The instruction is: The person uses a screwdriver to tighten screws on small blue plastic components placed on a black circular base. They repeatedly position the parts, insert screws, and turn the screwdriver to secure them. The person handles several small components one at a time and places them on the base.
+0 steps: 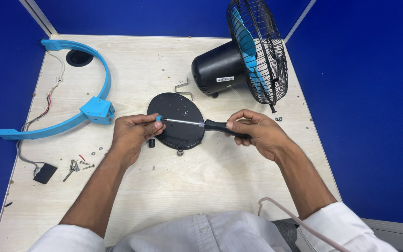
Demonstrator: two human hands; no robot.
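While the person is leaning over the wooden table [201,182], both hands are meeting above a round black plate [176,120] that is lying flat near the middle. The right hand [257,131] is wrapping its fingers tightly around the black handle of a screwdriver [208,124], and the shiny metal shaft is pointing sideways toward the other hand. The left hand [134,133] is pinching a tiny blue piece [158,118] between thumb and fingers — the tip of the screwdriver is touching it. Just below the plate, a small black knob [151,143] is sitting on the table. Behind the plate, a black fan [243,58] with blue blades and a wire cage is lying on its side. Over on the left, a curved blue frame [78,100] is resting on the table, with thin wires [47,100] running along it — and a few loose screws [76,164] are lying close to the left forearm.
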